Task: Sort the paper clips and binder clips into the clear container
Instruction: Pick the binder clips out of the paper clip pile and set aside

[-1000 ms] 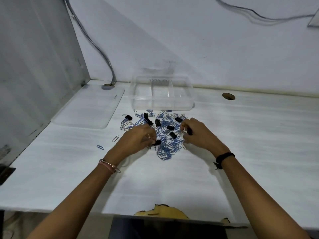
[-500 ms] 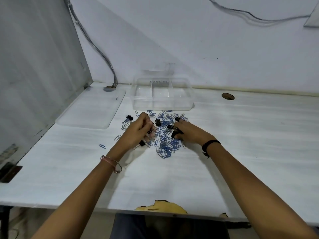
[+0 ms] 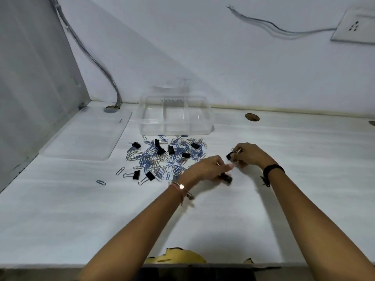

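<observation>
A pile of blue and silver paper clips (image 3: 162,157) mixed with several black binder clips (image 3: 171,150) lies on the white desk in front of the clear divided container (image 3: 174,115), whose compartments look bare. My left hand (image 3: 209,169) sits right of the pile, fingers closed around a black binder clip (image 3: 226,178) that shows blurred beneath it. My right hand (image 3: 249,155) is just beyond it, pinching another black binder clip (image 3: 230,156) by its wire handles. The two hands nearly touch.
The container's clear lid (image 3: 85,134) lies flat at the left, by the grey side panel. A stray paper clip (image 3: 100,182) lies apart at the left. Cable holes (image 3: 252,117) pierce the desk near the back wall. The desk's front edge is chipped (image 3: 174,256).
Both hands have left the pile and shifted right, each carrying a black binder clip. The camera has tilted up, showing more wall.
</observation>
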